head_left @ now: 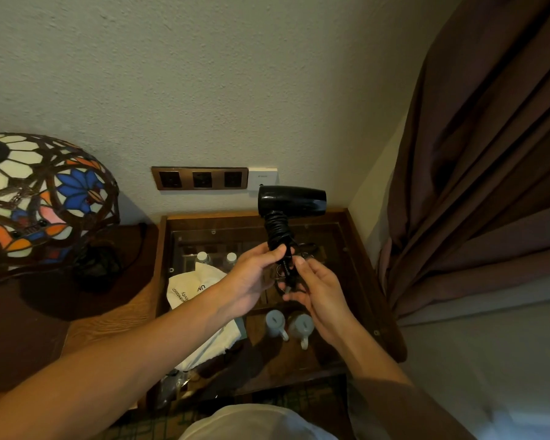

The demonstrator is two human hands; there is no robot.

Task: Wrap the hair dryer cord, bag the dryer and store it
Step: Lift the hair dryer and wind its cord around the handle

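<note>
A black hair dryer [292, 201] is held upright above the glass-topped side table [354, 249], its barrel pointing right. Its black cord [277, 228] is wound in several turns around the handle. My left hand [254, 276] grips the lower handle from the left. My right hand [318, 293] pinches the cord's plug end [289, 279] just below the handle. A white cloth bag [192, 289] with dark print lies on the table's left part, partly under my left forearm.
A stained-glass lamp [42, 201] stands on the wooden top at left. A three-socket wall plate [200, 178] is behind the dryer. Two water bottles [216, 259] and two upturned mugs [288, 325] sit under the glass. A brown curtain [477, 185] hangs at right.
</note>
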